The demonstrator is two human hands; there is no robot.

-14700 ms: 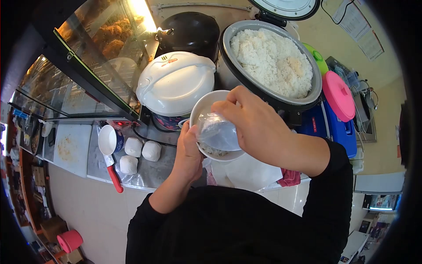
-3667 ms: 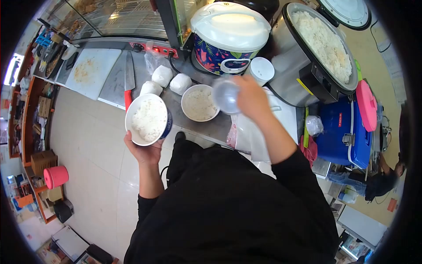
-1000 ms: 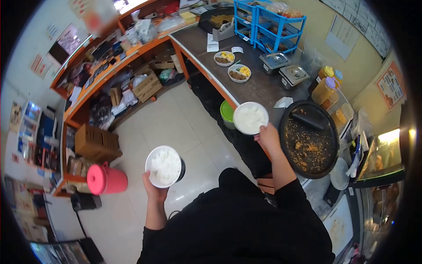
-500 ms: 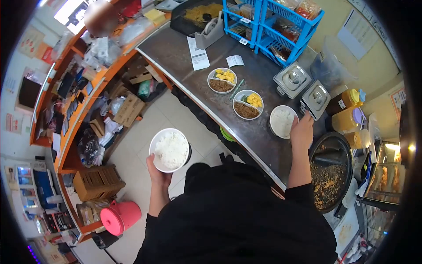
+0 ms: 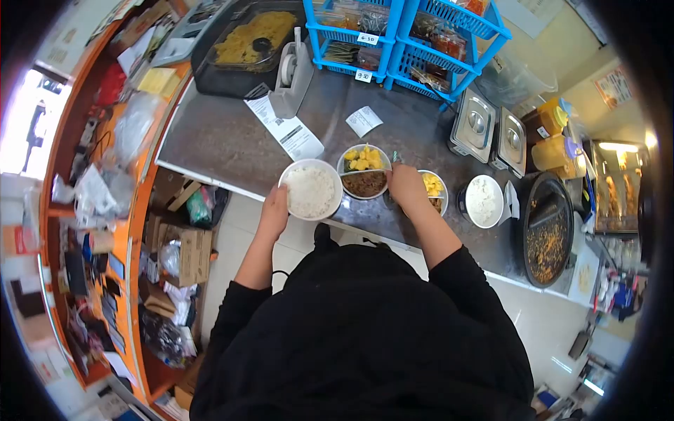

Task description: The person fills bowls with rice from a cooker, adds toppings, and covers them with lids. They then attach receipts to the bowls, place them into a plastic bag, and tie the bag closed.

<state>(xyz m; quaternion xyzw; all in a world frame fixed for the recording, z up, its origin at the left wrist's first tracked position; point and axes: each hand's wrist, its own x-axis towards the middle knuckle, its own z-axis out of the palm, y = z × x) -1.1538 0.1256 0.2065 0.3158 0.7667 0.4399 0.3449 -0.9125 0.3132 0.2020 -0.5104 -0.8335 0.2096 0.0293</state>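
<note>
My left hand (image 5: 274, 210) holds a white round bowl of rice (image 5: 311, 189) by its left side, at the counter's front edge. Just right of it stands a divided bowl (image 5: 364, 172) with yellow pieces and brown shredded food. My right hand (image 5: 409, 188) is at that bowl's right rim, fingers curled; what they grip is hidden. A green patterned strip (image 5: 395, 156) shows just beyond the fingers. Partly behind my right forearm sits a second divided bowl (image 5: 433, 185). Farther right is another bowl of rice (image 5: 484, 201).
On the counter (image 5: 210, 133) lie a long receipt (image 5: 288, 133) and a smaller slip (image 5: 364, 121), near a tape dispenser (image 5: 293, 81). Blue racks (image 5: 393, 42), lidded metal containers (image 5: 479, 125) and a large black pan (image 5: 547, 231) stand behind and to the right.
My view has turned and come closer to the counter. My left hand has brought its rice bowl up beside the divided bowl. My right hand has left the other rice bowl for the divided bowls.
</note>
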